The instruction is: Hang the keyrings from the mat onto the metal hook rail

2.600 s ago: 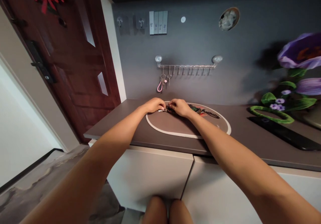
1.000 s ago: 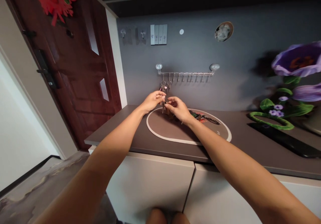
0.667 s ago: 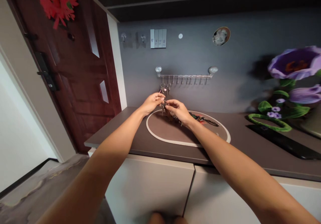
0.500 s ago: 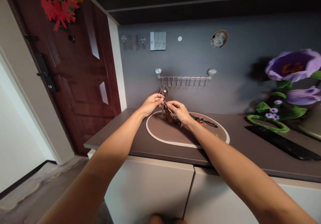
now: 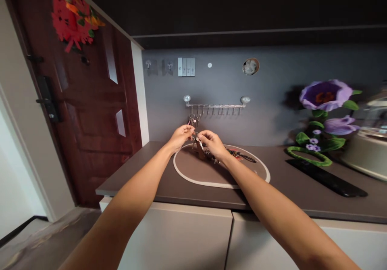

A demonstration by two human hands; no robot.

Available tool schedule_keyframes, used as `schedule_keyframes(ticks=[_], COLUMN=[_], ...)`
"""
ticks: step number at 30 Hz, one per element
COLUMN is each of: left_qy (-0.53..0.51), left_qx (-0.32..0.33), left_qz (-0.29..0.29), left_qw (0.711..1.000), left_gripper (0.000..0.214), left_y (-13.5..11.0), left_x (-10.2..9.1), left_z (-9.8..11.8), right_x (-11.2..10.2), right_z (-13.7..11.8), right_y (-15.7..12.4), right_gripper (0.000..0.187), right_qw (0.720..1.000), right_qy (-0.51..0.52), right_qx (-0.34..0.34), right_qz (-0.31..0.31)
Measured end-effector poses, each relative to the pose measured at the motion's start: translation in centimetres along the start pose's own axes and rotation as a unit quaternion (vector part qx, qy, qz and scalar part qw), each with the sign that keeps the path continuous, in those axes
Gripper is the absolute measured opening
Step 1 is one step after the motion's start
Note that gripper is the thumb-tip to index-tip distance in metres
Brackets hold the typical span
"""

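Note:
Above the oval mat [image 5: 187,178], my left hand [image 5: 180,137] and my right hand [image 5: 212,144] pinch the same key ring [image 5: 195,135] from either side. Keys [image 5: 200,144] and a brown tag-like piece dangle from it between my hands. Just behind my left fingertips, other keys [image 5: 193,118] hang from the left end of a clear hook rail [image 5: 216,106] on the wall. More small items with a dark braided strap [image 5: 248,157] lie on the mat, partly hidden by my right hand.
On the right of the counter [image 5: 272,197] sit a purple fabric flower [image 5: 325,96], a long black object [image 5: 329,179] and a pale round-based thing [image 5: 367,151]. A dark red door [image 5: 90,141] stands at left. A dark cabinet [image 5: 242,7] overhangs the counter.
My head view has tilted up and turned slightly right. The keys between my hands have shifted, with a silvery key now showing. Both hands keep their pinch.

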State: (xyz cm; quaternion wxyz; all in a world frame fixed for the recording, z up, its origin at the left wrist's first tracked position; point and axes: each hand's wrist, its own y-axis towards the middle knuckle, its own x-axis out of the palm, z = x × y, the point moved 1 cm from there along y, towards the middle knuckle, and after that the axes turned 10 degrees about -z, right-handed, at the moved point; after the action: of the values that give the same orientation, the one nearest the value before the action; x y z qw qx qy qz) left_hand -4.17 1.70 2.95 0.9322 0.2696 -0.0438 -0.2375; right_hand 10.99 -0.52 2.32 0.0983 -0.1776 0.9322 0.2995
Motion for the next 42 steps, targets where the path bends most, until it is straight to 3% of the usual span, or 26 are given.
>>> schedule_keyframes(ticks=[5, 8, 13, 18, 28, 36, 42], left_qy=[0.071, 0.164, 0.375, 0.502, 0.530, 0.555, 0.566], left_qx=[-0.001, -0.017, 0.000, 0.022, 0.019, 0.001, 0.000], left_qz=[0.059, 0.089, 0.080, 0.028, -0.005, -0.008, -0.014], left_qw=[0.996, 0.982, 0.923, 0.864, 0.847, 0.832, 0.824], left_gripper=[0.027, 0.024, 0.020, 0.022, 0.022, 0.023, 0.024], left_y=[0.1, 0.0, -0.3, -0.4, -0.6, -0.5, -0.6], left_x=[-0.3, -0.6, -0.9, -0.9, -0.4, -0.4, -0.2], left_z=[-0.4, -0.7, -1.0, -1.8, -1.9, -2.1, -1.9], right_x=[-0.3, -0.5, -0.8, -1.5, -2.5, -2.4, -2.3], right_z=[0.8, 1.0, 0.6, -0.2, -1.2, -0.4, -0.1], right_y=[0.6, 1.0, 1.7, 3.4, 7.9, 9.9, 10.1], right_gripper=[0.032, 0.034, 0.035, 0.029, 0.002, 0.006, 0.009], right_qw=[0.999, 0.997, 0.990, 0.980, 0.954, 0.930, 0.924], right_qy=[0.043, 0.068, 0.100, 0.124, 0.151, 0.183, 0.196], right_qx=[0.006, 0.012, 0.027, 0.038, 0.072, 0.101, 0.112], right_qz=[0.023, 0.048, 0.099, 0.149, 0.247, 0.303, 0.309])
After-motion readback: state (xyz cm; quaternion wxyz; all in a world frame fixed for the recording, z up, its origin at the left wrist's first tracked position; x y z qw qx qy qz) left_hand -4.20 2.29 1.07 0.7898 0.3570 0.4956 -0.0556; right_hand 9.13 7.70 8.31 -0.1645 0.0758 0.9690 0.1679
